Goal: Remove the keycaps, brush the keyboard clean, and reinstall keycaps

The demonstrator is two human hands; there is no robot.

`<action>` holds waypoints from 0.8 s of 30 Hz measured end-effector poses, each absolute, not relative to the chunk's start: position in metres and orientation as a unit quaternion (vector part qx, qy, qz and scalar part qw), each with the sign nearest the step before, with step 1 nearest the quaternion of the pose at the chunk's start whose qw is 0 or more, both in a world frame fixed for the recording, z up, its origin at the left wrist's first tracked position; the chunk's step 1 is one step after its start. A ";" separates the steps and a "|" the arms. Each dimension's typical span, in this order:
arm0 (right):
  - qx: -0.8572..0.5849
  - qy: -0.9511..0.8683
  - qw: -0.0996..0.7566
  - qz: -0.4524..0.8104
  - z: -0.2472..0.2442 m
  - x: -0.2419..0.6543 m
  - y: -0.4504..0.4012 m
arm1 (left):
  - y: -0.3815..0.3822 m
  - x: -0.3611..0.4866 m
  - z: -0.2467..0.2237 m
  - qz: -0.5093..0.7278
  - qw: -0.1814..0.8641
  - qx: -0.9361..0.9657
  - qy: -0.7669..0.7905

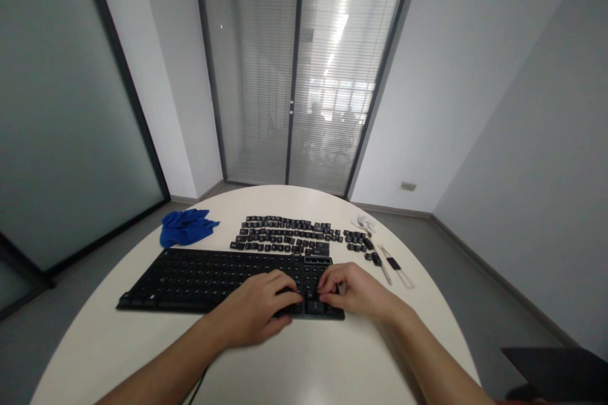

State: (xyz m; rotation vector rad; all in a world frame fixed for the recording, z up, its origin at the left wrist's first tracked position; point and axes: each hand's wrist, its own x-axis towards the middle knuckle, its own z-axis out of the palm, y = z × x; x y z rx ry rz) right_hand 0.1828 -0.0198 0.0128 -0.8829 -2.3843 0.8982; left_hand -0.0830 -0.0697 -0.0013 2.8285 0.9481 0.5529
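A black keyboard (190, 275) lies across the table with most of its keycaps off, small pale switch spots showing. My left hand (261, 304) grips its front edge near the right end, fingers on top and thumb at the front. Over the number pad, my right hand (344, 288) is closed in a pinch; whatever sits between the fingertips is hidden. A few keycaps (315, 307) sit on the number pad just below the right fingertips. Behind the keyboard, many loose black keycaps (275, 234) lie in rows, and a smaller group (356, 237) lies to their right.
A crumpled blue cloth (187, 226) lies at the table's left. On the right are white crumpled tissue (365, 223), a pale thin stick-like tool (384, 271) and a wire keycap puller (399, 269). The round white table (304, 367) stands before glass doors (294, 76). A dark cable (199, 386) runs toward me.
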 end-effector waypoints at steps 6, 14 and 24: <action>-0.355 -0.852 0.210 0.322 0.011 0.181 -0.019 | -0.069 -0.084 -0.002 0.184 0.054 0.932 0.308; -0.408 -0.785 0.197 0.421 -0.002 0.177 -0.013 | -0.068 -0.083 -0.004 0.182 0.054 0.930 0.315; -0.431 -0.743 0.200 0.470 -0.011 0.175 -0.008 | -0.070 -0.073 -0.003 0.139 0.029 0.929 0.342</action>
